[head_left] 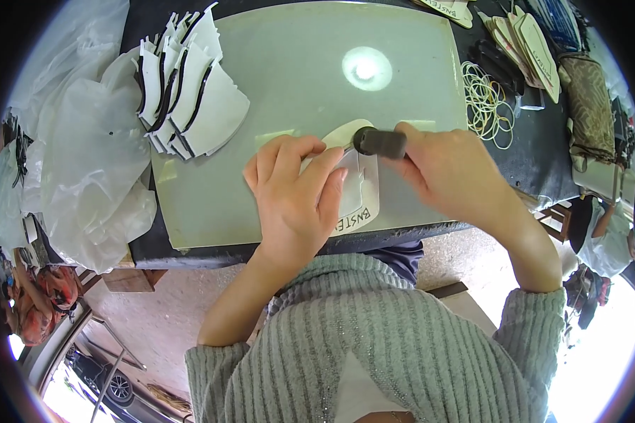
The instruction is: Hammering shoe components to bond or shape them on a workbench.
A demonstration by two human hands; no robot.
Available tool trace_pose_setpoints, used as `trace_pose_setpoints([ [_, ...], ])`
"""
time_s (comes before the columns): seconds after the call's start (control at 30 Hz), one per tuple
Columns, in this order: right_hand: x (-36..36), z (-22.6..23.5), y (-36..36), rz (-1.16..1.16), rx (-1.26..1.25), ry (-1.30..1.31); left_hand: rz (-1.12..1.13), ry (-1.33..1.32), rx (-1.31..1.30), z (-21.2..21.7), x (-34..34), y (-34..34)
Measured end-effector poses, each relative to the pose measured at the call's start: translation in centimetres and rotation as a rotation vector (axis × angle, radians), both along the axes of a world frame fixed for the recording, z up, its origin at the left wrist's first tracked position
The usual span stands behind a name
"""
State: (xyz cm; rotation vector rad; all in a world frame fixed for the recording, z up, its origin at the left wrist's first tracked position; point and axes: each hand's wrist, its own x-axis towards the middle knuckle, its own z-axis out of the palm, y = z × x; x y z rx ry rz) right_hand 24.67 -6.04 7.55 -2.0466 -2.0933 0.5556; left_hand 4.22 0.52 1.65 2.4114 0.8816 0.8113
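A white cut piece point(351, 185) lies on a cream template point(368, 201) with handwriting along its near edge. My left hand point(294, 190) bends over them from the left. Its fingertips hold the white piece down, thumb and forefinger close together at its upper side. In my right hand point(453, 173) is a black tool point(384, 143) with a rounded end and a blocky body. That rounded end sits over the far part of the template, right beside my left forefinger. My fingers hide part of the tool, and its exact kind cannot be made out.
Under the work lies a pale translucent board point(282, 84) on a black table. White curved pieces with black edges point(197, 99) are stacked at the far left, beside plastic bags point(92, 148). Tangled pale bands point(485, 106), more templates point(533, 49) and a patterned roll point(587, 106) lie right.
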Motion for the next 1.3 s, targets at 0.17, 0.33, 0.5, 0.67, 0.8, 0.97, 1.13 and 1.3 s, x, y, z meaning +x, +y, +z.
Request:
trace_pose_setpoints([
  [0.17,0.1,-0.1,-0.2,-0.007,-0.050,-0.031,-0.040,0.020,0.143,-0.5,0.1,-0.3],
  [0.33,0.1,0.3,0.1,0.030,0.107,0.065,-0.044,0.016,0.233,-0.8,0.3,-0.4],
  [0.5,0.3,0.7,0.9,0.061,-0.016,-0.032,-0.068,-0.009,0.197,-0.8,0.3,-0.3],
  [0.67,-0.4,0.1,0.4,0.084,-0.084,-0.076,-0.026,-0.071,0.067,-0.7,0.2,-0.3],
  [0.8,-0.4,0.1,0.5,0.060,-0.083,-0.062,-0.052,-0.069,0.036,-0.5,-0.5,-0.1],
  [0.97,-0.4,0.0,0.3,0.047,-0.065,-0.029,-0.023,0.109,0.338,-0.6,-0.2,-1.3],
  [1.13,-1.0,0.5,-0.1,0.025,0.069,0.026,-0.039,0.152,0.371,-0.2,0.0,-1.3],
  [1.3,-0.9,0.7,0.1,-0.020,-0.006,0.018,-0.027,0.152,0.398,-0.9,-0.1,-1.3],
])
